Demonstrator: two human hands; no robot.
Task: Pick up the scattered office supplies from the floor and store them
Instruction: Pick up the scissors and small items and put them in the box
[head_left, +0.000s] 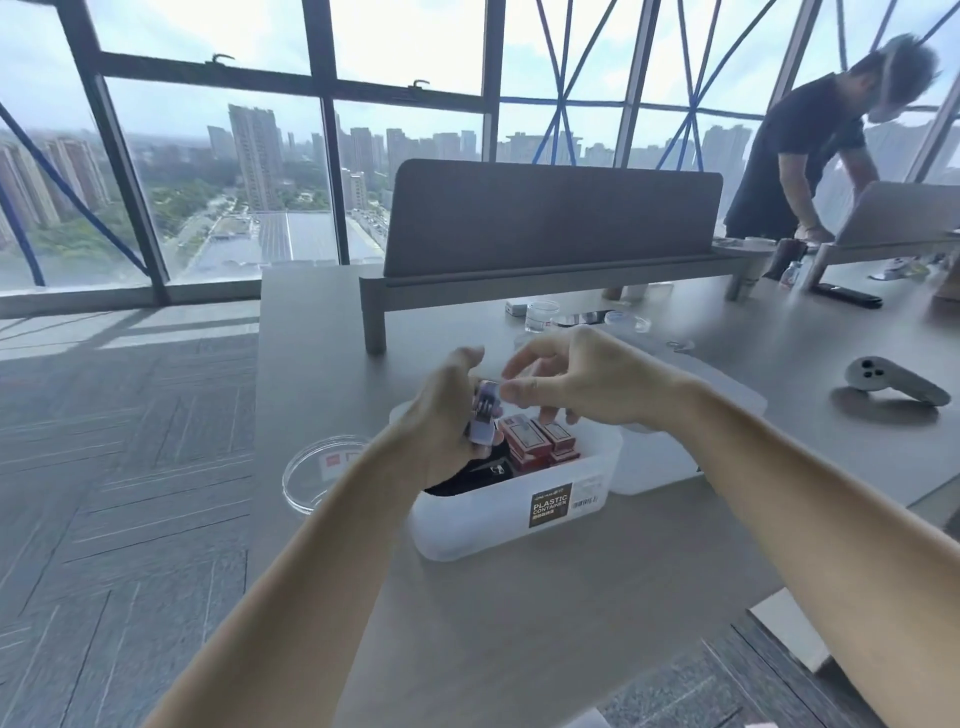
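Right, head view only. Seeing left hand (441, 421) wrapped round a small pale box (484, 415), held tilted over the near-left end of the plastic container (488, 525). Seeing right hand (587, 379) just beside, fingers loosely curled, thumb tip and forefinger up against the box's top end; cannot tell whether pinching or merely touching. Judging the step as stowing this box in the container.

To do it well: turn the box to match the red boxes (537, 441) already packed toward the right end, then lower into the free space beside them, over the black item (467, 480) at the left end. Keep knuckles clear of the container rim; looks light, likely to skid on the desk (519, 623) if bumped. Let go only once seated, not from height. Free the right hand to steady the wall if needed.

Relative position: above the container opening, against left palm and fingers, just beside the right fingertips, near the red boxes but apart from them. Also noting a translucent lid (670, 457) behind the container, a clear round dish (311, 483) just left of it, a controller (893, 387) well apart to the right.
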